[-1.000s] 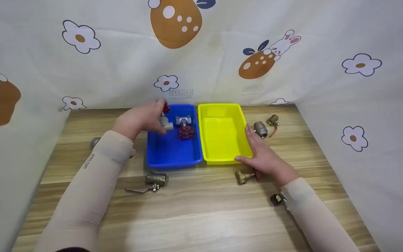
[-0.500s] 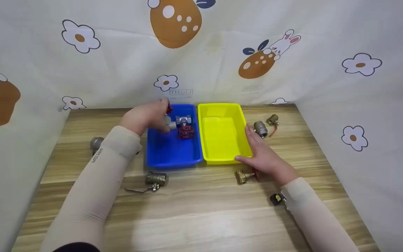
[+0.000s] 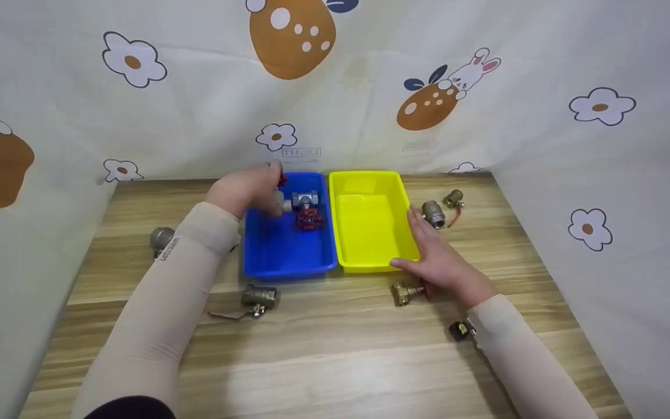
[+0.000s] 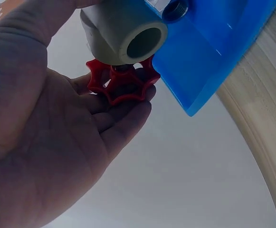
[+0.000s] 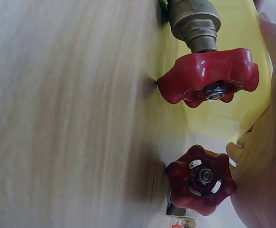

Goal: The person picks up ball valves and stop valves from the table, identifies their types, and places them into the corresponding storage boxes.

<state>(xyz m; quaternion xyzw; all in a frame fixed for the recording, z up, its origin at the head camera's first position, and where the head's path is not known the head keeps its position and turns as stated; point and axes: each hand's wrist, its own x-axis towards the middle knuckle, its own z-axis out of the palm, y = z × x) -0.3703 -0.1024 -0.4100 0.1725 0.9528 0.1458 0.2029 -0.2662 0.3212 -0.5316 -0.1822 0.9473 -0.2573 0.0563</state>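
My left hand [image 3: 246, 186] grips a grey valve [image 4: 111, 35] with a red handwheel [image 4: 123, 90] over the back left of the blue bin [image 3: 291, 274]. In the left wrist view the thumb lies on its body and the fingers curl under the wheel. Beside it in the bin lies a silver valve [image 3: 305, 201], red wheel toward me. My right hand [image 3: 442, 262] rests against the right side of the yellow bin [image 3: 376, 269], fingers straight, thumb at the front corner. Two valves with red handwheels [image 5: 209, 76] lie close to this hand in the right wrist view.
On the wood table, a lever ball valve [image 3: 259, 298] lies before the blue bin and another grey fitting [image 3: 161, 237] by the left forearm. Toward the right are a brass valve [image 3: 405, 294], a small red-lever valve [image 3: 455, 199] and a black-ended piece [image 3: 460, 330]. Patterned cloth [image 3: 195, 116] walls the table.
My left hand has shifted slightly right with the grey valve, bringing it up close beside the silver valve. The right hand stays where it was.
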